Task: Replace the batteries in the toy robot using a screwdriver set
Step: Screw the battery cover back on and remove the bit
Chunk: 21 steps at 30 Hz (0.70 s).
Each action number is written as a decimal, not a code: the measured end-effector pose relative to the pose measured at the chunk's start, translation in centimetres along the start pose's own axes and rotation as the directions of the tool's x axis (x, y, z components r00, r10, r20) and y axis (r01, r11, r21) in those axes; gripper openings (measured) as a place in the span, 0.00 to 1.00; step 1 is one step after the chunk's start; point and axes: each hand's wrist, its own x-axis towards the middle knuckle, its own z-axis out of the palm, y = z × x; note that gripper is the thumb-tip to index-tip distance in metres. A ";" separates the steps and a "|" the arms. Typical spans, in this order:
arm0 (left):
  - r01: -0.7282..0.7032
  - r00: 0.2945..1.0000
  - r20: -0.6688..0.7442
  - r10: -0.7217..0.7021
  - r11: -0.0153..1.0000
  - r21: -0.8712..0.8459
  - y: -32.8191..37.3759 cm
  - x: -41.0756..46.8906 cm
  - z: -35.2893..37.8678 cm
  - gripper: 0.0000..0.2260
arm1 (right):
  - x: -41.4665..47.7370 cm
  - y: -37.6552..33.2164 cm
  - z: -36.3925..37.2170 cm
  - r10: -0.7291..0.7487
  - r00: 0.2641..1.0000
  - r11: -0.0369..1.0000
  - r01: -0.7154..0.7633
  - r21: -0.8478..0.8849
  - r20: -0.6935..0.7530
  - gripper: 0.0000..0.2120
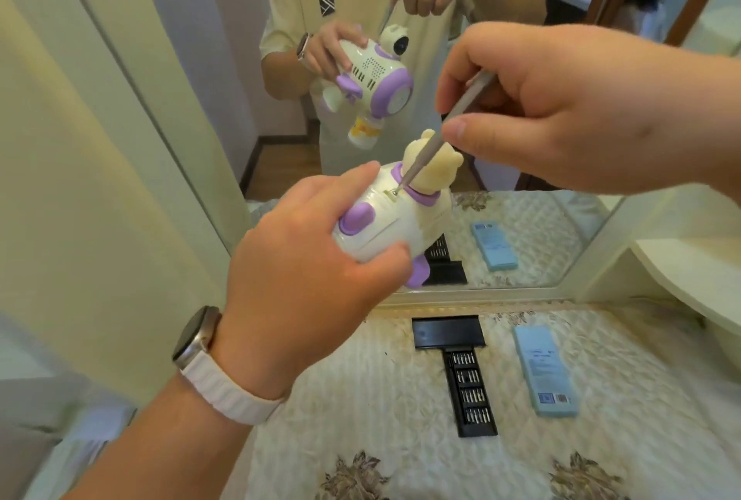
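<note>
Left hand (316,259) is wrapped around the toy robot (395,214), holding it up in the air in front of a mirror (521,218), bear-shaped head pointing away. Watch (196,339) on that wrist. Right hand (561,110) pinches a thin grey screwdriver (437,138) between thumb and fingers, angled down so the tip sits on a screw just below the toy's purple collar. Down on the quilted counter (401,439), the black bit tray (471,391) is slid out of its case (447,333) with rows of bits in it. A light blue box (545,371) lies beside it, closed.
</note>
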 end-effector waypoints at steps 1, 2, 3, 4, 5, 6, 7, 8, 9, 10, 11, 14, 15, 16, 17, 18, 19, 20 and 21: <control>0.013 1.000 0.016 -0.012 0.999 -0.032 -0.3 0.0 -0.3 0.28 | 0.2 -0.3 0.1 0.003 1.000 1.000 -0.002 0.027 -0.002 0.07; 0.024 0.999 0.026 -0.022 0.998 -0.060 -0.6 0.0 -0.7 0.28 | 0.5 -0.7 0.2 0.004 1.000 0.999 -0.004 0.052 -0.006 0.07; 0.034 0.999 0.031 -0.031 0.996 -0.083 -0.9 0.0 -1.0 0.28 | 0.7 -1.2 0.2 0.004 1.000 0.997 -0.004 0.073 -0.010 0.06; 0.042 0.999 0.035 -0.038 0.994 -0.102 -1.1 0.0 -1.3 0.28 | 0.9 -1.6 0.2 0.002 1.000 0.996 -0.001 0.089 -0.015 0.06; 0.047 0.998 0.040 -0.042 0.992 -0.116 -1.3 0.0 -1.5 0.28 | 1.1 -1.9 0.2 -0.005 1.000 0.996 0.007 0.092 -0.020 0.05; 0.046 0.998 0.047 -0.041 0.991 -0.122 -1.4 -0.1 -1.7 0.28 | 1.2 -2.3 0.2 -0.016 1.000 0.997 0.018 0.081 -0.026 0.04; 0.043 0.998 0.053 -0.037 0.991 -0.123 -1.6 -0.2 -2.0 0.28 | 1.4 -2.5 0.3 -0.027 0.999 0.998 0.029 0.058 -0.034 0.04; 0.042 0.998 0.057 -0.035 0.991 -0.124 -1.7 -0.3 -2.2 0.29 | 1.5 -2.8 0.3 -0.035 0.998 0.999 0.036 0.030 -0.043 0.05; 0.044 0.998 0.060 -0.037 0.991 -0.127 -1.9 -0.3 -2.4 0.29 | 1.6 -3.0 0.3 -0.042 0.998 0.999 0.042 -0.002 -0.056 0.06; 0.049 0.997 0.062 -0.041 0.990 -0.130 -2.0 -0.3 -2.5 0.29 | 1.8 -3.1 0.4 -0.049 0.996 0.998 0.047 -0.034 -0.076 0.09; 0.052 0.997 0.064 -0.044 0.990 -0.133 -2.2 -0.3 -2.6 0.28 | 2.0 -3.2 0.5 -0.060 0.993 0.996 0.053 -0.070 -0.100 0.11; 0.054 0.997 0.065 -0.046 0.989 -0.135 -2.6 -0.2 -3.0 0.28 | 2.7 -3.3 0.9 -0.085 0.986 0.988 0.065 -0.139 -0.144 0.17; 0.054 0.997 0.067 -0.046 0.989 -0.135 -2.7 -0.2 -3.1 0.28 | 2.9 -3.3 1.0 -0.084 0.987 0.989 0.065 -0.136 -0.140 0.19; 0.055 0.997 0.070 -0.046 0.990 -0.133 -2.9 -0.2 -3.2 0.28 | 3.1 -3.2 1.1 -0.073 0.989 0.992 0.058 -0.114 -0.125 0.20; 0.055 0.996 0.073 -0.046 0.990 -0.132 -3.0 -0.2 -3.2 0.28 | 3.2 -3.3 1.2 -0.054 0.993 0.996 0.046 -0.077 -0.101 0.21; 0.055 0.996 0.076 -0.045 0.990 -0.130 -3.2 -0.2 -3.3 0.28 | 3.2 -3.3 1.2 -0.035 0.997 0.999 0.032 -0.035 -0.069 0.20; 0.055 0.996 0.078 -0.045 0.990 -0.129 -3.3 -0.1 -3.3 0.28 | 3.2 -3.3 1.3 -0.022 0.999 1.000 0.022 0.003 -0.033 0.17; 0.055 0.996 0.079 -0.045 0.990 -0.127 -3.5 0.0 -3.3 0.28 | 3.3 -3.3 1.4 -0.015 1.000 1.000 0.016 0.027 -0.002 0.14; 0.055 0.996 0.082 -0.045 0.991 -0.125 -3.6 0.0 -3.2 0.28 | 3.3 -3.3 1.5 -0.015 1.000 0.999 0.015 0.036 0.015 0.11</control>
